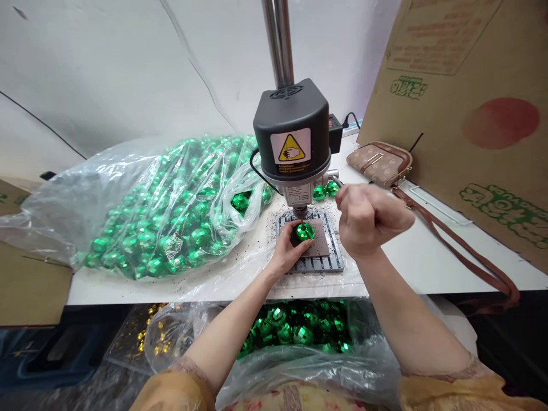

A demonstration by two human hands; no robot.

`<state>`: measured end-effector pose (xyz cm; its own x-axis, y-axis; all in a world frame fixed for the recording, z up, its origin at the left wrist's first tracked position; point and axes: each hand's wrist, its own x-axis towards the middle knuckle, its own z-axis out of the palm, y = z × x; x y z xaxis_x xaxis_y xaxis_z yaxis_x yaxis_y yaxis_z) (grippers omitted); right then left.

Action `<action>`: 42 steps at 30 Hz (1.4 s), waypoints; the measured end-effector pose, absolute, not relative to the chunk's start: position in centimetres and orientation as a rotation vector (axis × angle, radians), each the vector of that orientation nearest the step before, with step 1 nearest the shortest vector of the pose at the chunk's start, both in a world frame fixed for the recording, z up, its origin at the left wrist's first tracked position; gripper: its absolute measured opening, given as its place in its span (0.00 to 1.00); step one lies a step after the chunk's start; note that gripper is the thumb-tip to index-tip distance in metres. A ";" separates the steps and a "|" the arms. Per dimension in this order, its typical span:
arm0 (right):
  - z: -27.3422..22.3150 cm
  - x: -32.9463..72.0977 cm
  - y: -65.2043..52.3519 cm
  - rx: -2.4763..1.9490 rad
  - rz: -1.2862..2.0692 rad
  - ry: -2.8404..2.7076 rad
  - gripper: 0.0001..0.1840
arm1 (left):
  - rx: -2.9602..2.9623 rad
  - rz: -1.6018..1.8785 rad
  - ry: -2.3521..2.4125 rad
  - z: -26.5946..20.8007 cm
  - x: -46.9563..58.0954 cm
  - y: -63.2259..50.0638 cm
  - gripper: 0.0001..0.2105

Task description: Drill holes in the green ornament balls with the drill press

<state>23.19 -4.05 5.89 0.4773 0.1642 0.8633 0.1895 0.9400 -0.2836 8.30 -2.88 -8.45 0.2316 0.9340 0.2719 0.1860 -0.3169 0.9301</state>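
My left hand (pixel 287 249) curls its thumb and fingers around a shiny green mirrored ball (pixel 305 231), keeping it on a flat square pad (pixel 322 245) over the slotted metal base (pixel 331 264). Right above the ball is the chuck (pixel 300 212) of a small bench drill press (pixel 292 134); whether a bit touches the ball I cannot make out. My right hand (pixel 370 220) is closed in a fist at the feed lever (pixel 335 180) on the machine's right side, its grip covering the lever's end.
A big clear bag (pixel 141 220) of green balls lies left of the machine. Another open bag (pixel 299 331) of them sits below the table edge. Several green balls (pixel 326 189) rest behind my right hand. A brown purse (pixel 379 162) and a cardboard box (pixel 462 125) stand right.
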 end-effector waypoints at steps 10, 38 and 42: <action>11.9 23.8 -3.0 -0.590 0.217 -1.057 0.29 | 1.957 1.170 1.361 -4.8 4.5 -9.6 0.22; 10.9 23.6 -3.2 -0.480 0.230 -1.032 0.27 | 2.577 -0.069 2.072 2.3 -2.3 8.4 0.17; 10.6 23.7 -3.3 -0.498 0.219 -1.036 0.28 | 2.594 0.432 1.862 2.9 -2.4 6.0 0.20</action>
<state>23.69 -3.29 10.65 0.5001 0.4026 0.7667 0.0573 0.8680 -0.4932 -2.41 6.01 2.91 0.2973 0.9182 0.2618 0.9397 -0.3300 0.0903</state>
